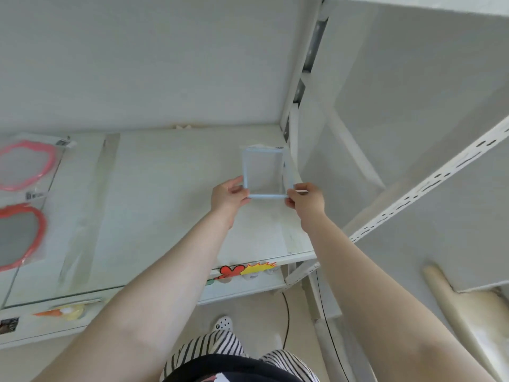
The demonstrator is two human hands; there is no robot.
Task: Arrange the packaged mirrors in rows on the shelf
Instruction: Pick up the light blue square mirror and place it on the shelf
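Both hands pinch the blue-framed packaged mirror point(264, 172) by its near corners: left hand point(226, 198) fingers point(237, 188) at one, right hand point(306, 201) at the other. It lies on the shelf point(154, 188), far from the red-framed mirrors point(23, 197).

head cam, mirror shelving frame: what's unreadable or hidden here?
- Two red-framed mirrors, head view: cut off by the left edge.
- Label on the upper one: too small and blurred to read.
- Blue-framed mirror: its near corners are covered by the left hand and right hand; whether it rests on the shelf can't be told.
- Stickers on the shelf's front edge: partly behind the left forearm.
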